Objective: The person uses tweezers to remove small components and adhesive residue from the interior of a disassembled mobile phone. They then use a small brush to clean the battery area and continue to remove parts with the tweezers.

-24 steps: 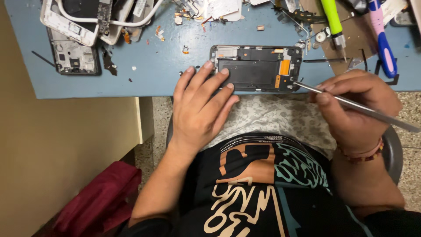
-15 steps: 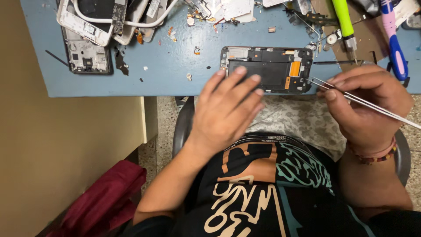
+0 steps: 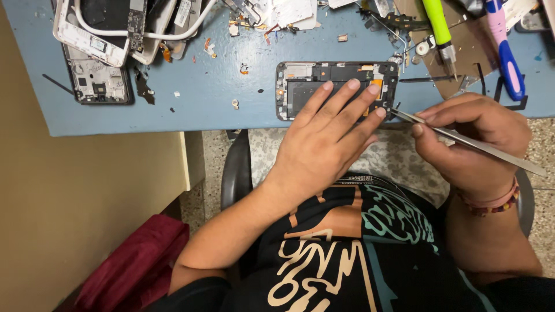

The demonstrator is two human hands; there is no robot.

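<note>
At the far left of the blue table (image 3: 191,110) lies a dark opened phone frame (image 3: 95,84) with its circuitry exposed; just above it sits a pile of white phone shells (image 3: 110,29) with a white cable looped over them; small scraps and a dark sliver lie scattered on the table surface to their right. Below the table edge, at the lower left, a dark red cloth (image 3: 136,263) rests on the floor beside the chair (image 3: 234,173).

Near the table's front edge, about the middle, lies the disassembled phone (image 3: 300,86), a black rectangular frame set lengthwise with an orange part at its right end; the left hand (image 3: 324,141) lies flat over its right half, fingers spread and stretched out, fingertips pressing on the frame, holding nothing.

Just right of the phone, the right hand (image 3: 474,138) pinches a pair of metal tweezers (image 3: 462,141) between thumb and fingers; the tip points left and touches the phone's lower right corner, close beside the left hand's little finger; a beaded bracelet (image 3: 491,202) circles the wrist.

Above the right hand lie a green-handled screwdriver (image 3: 436,26) and, further right, a pink and blue tool (image 3: 506,49), both on a brown mat (image 3: 468,63), well apart from the hands.
</note>
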